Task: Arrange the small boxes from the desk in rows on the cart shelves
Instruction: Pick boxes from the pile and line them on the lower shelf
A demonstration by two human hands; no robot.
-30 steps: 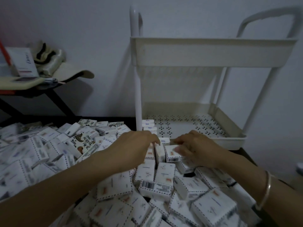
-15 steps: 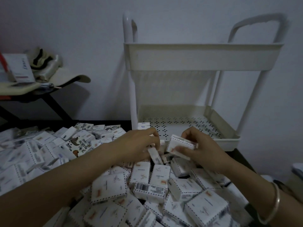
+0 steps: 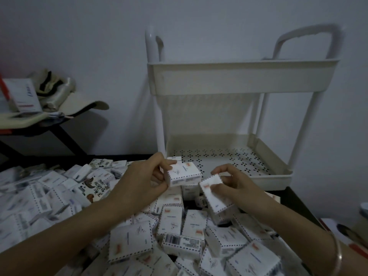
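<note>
Just a barcode label (image 3: 173,239) on one small box (image 3: 192,246); all the other print is too blurred to read.

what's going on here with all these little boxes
A person is working through a heap of small white cardboard boxes on the dark desk. The left hand holds one white dash-edged box above the heap. The right hand grips a second white box, tilted, beside it. The cream plastic two-tier cart stands just behind, and its perforated lower shelf shows at most a box or two at its near left corner.
</note>
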